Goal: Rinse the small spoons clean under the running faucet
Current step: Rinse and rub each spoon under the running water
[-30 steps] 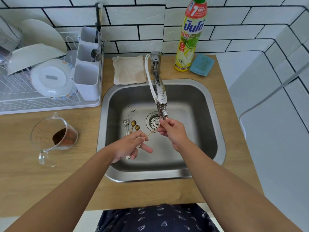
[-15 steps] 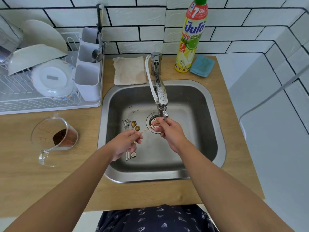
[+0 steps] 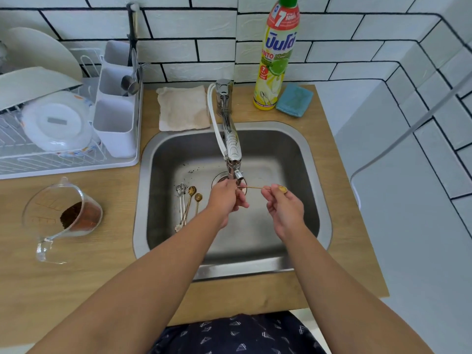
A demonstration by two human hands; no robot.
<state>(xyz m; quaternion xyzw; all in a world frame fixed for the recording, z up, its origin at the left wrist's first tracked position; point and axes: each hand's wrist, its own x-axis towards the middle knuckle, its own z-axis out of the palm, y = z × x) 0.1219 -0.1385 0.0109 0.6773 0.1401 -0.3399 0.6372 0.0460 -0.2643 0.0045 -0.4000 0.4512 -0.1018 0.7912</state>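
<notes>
Spoons (image 3: 187, 204) in sink (image 3: 313, 159), left of drain (image 3: 220, 179).

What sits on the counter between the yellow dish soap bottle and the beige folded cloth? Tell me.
In the head view, the chrome faucet base with its white hose stands between the yellow dish soap bottle and the beige folded cloth.

Both hands hold a gold spoon (image 3: 252, 187) level under the faucet (image 3: 233, 149), left hand (image 3: 226, 198) and right hand (image 3: 283, 205) at opposite ends.

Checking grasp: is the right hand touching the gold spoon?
Touching. Head view shows the right hand pinching the gold spoon at its bowl end.
</notes>
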